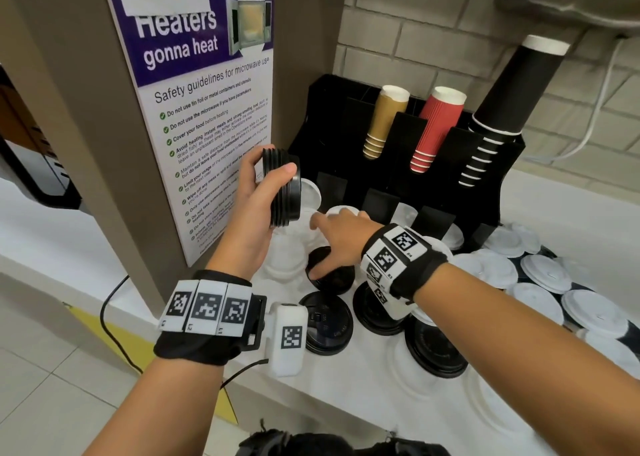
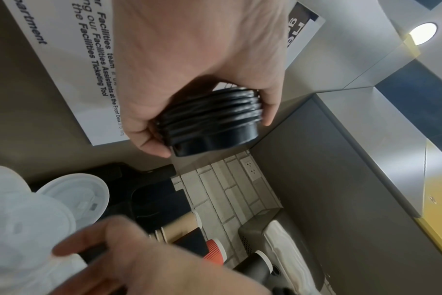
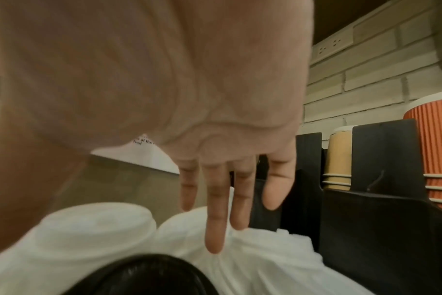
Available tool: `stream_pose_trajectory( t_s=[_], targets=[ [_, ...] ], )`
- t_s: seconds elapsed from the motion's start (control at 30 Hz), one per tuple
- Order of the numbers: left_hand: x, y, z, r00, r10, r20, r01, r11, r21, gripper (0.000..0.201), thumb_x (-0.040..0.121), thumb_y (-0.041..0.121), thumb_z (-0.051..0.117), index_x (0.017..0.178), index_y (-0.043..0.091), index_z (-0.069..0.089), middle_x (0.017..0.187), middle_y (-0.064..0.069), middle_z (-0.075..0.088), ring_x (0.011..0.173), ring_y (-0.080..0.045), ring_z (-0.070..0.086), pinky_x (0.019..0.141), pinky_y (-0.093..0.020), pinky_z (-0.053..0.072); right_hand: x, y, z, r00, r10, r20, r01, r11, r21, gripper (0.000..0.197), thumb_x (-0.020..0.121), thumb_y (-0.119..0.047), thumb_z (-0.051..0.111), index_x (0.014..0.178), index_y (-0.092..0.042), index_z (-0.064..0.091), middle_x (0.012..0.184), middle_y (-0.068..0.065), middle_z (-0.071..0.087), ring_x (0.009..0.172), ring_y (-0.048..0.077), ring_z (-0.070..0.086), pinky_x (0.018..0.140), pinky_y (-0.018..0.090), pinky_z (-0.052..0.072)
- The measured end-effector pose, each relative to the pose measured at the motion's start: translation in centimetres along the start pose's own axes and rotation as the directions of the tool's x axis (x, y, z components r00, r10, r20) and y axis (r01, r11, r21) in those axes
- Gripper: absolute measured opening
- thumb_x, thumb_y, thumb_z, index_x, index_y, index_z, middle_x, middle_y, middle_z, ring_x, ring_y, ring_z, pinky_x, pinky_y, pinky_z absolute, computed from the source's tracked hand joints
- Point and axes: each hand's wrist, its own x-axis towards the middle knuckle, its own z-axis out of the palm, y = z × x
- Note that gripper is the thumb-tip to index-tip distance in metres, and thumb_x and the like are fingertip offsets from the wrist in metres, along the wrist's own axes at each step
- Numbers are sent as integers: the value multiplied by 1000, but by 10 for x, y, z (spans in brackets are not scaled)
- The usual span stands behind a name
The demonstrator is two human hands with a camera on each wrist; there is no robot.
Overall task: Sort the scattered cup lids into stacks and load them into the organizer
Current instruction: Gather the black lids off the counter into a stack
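My left hand (image 1: 258, 196) grips a stack of several black lids (image 1: 281, 189) on edge, raised beside the poster (image 1: 207, 109). In the left wrist view my thumb and fingers curl round the same stack of black lids (image 2: 209, 121). My right hand (image 1: 332, 241) reaches over a single black lid (image 1: 329, 272) on the counter. Its fingers (image 3: 215, 219) are straight and hold nothing, and its thumb lies at the lid's near rim. That black lid (image 3: 144, 275) sits under my palm among white lids (image 3: 88, 229). The black organizer (image 1: 381, 192) stands just behind, with white lids in its front slots.
Gold cups (image 1: 384, 120), red cups (image 1: 436, 126) and black cups (image 1: 502, 109) fill the organizer's upper slots. Three more black lids (image 1: 325, 320) lie near my wrists. Several white lids (image 1: 540, 272) crowd the counter at right. A pillar with the poster closes off the left.
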Motion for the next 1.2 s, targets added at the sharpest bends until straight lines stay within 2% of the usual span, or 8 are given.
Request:
stream_pose_trajectory(
  t_s=[0.1, 0.33, 0.6, 0.7, 0.8, 0.97, 1.1, 1.2],
  targets=[
    [1, -6, 2, 1000, -22, -5, 22, 1000, 0, 67, 59, 51, 71, 119, 33, 49, 91, 13, 63, 82, -7, 60, 63, -25, 48, -5, 6, 11, 994, 34, 104, -32, 999, -26, 89, 65, -60, 76, 135, -24, 33, 111, 4, 58, 115, 26, 42, 99, 44, 30],
    [-1, -12, 6, 999, -32, 22, 31, 999, 26, 69, 62, 43, 70, 123, 26, 43, 91, 11, 60, 74, -4, 61, 53, -21, 49, -2, 11, 28, 996, 28, 85, -36, 994, 101, 82, 72, -56, 72, 139, -31, 31, 120, 4, 57, 118, 26, 41, 96, 43, 29],
    [0, -18, 8, 998, -64, 6, 64, 998, -11, 53, 75, 39, 62, 124, 28, 44, 95, 7, 57, 83, -9, 56, 63, -26, 47, -6, 22, 26, 998, 39, 45, -48, 978, 204, 85, 77, -52, 69, 146, -31, 23, 127, 8, 49, 120, 28, 44, 96, 43, 42],
    [1, -20, 11, 998, -63, 7, 63, 998, 13, 57, 74, 40, 62, 127, 27, 44, 96, 7, 57, 83, -8, 56, 65, -26, 47, -5, 17, 30, 996, 25, 83, -40, 982, 182, 91, 76, -57, 70, 148, -28, 22, 132, 8, 50, 122, 27, 45, 98, 44, 43],
    [2, -20, 13, 999, -52, 8, 52, 998, 39, 64, 71, 44, 64, 130, 25, 44, 100, 7, 56, 85, -8, 57, 65, -26, 48, -2, 11, 37, 995, 6, 99, -24, 981, 190, 82, 82, -52, 66, 147, -25, 24, 130, 12, 51, 120, 29, 48, 98, 46, 44],
    [3, -20, 14, 999, -51, -5, 51, 996, 70, 69, 63, 49, 67, 126, 27, 47, 95, 9, 58, 83, -8, 57, 66, -27, 46, -7, 26, 16, 995, 43, 86, -65, 959, 276, 72, 85, -51, 57, 146, -35, 22, 131, 10, 40, 118, 30, 45, 98, 43, 43],
    [2, -21, 19, 998, -55, -10, 56, 997, 54, 58, 71, 42, 64, 124, 24, 48, 91, 10, 59, 78, -6, 58, 62, -25, 47, -16, 45, -11, 996, 91, 3, -82, 874, 479, 59, 87, -49, 53, 141, -43, 27, 118, 8, 42, 108, 29, 50, 90, 35, 43],
    [-2, -21, 27, 999, -43, -22, 44, 998, 38, 56, 71, 42, 66, 123, 26, 49, 92, 11, 62, 77, -3, 62, 61, -24, 49, -28, 46, -19, 986, 88, -139, 51, 638, 768, 41, 90, -33, 56, 127, -31, 38, 102, 10, 57, 92, 21, 61, 83, 34, 52]
  ],
)
